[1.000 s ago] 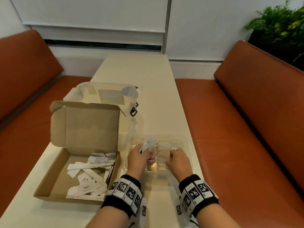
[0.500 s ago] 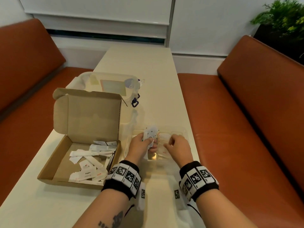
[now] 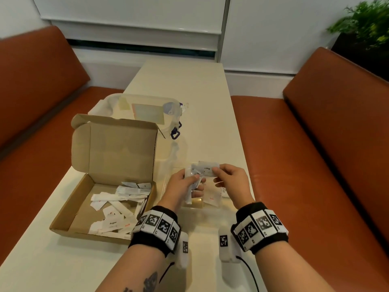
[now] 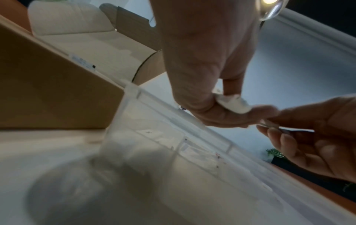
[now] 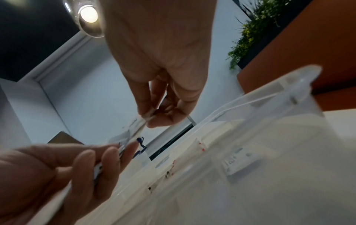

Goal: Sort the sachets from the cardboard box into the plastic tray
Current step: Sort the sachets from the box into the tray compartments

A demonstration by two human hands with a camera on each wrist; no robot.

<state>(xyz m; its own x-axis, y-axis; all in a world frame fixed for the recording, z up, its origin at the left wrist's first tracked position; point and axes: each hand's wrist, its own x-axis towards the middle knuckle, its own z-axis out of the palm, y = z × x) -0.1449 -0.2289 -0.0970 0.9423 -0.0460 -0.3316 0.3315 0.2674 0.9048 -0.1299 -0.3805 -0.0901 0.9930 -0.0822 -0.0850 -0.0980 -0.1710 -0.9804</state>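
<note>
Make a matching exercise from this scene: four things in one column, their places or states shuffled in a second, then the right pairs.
Things:
1. cardboard box
2. plastic tray
3. right hand
4. potted plant

Places or states:
A. far right, behind the seat back
B. pinches a pepper sachet
C. lid up, loose sachets inside
D. on the table under both hands

Pairs: 1-C, 2-D, 3-B, 4-A

Black wristbands (image 3: 155,228) with white square-code tags; left forearm tattoo (image 3: 149,282), perhaps floral.
</note>
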